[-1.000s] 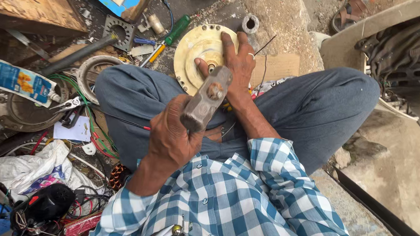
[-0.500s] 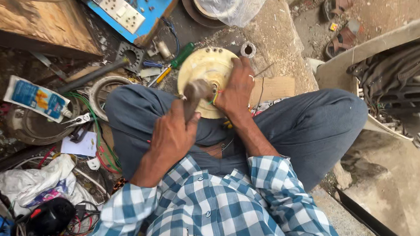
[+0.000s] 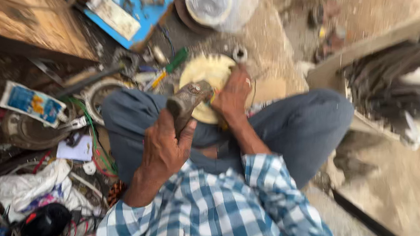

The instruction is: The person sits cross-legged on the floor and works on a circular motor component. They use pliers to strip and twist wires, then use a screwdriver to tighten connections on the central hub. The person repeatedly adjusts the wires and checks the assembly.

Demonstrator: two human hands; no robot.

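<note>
The left hand (image 3: 165, 147) is gripping a worn grey metal hammer (image 3: 187, 102), fingers clamped tight round its handle, head angled up and forward. Just beyond the head, a round pale-yellow metal disc (image 3: 205, 80) is sitting on the lap (the picture is blurring here). The right hand (image 3: 232, 97) is pressing flat on the disc's right edge, nearer to it than the left.

A single head-worn camera looks steeply down the person's own chest and lap, close to the hands, which sit near the frame's centre. It faces forward over crossed legs to the cluttered floor (image 3: 276, 33) ahead. The picture is motion-blurred. With only one view, no second view overlaps it.
</note>
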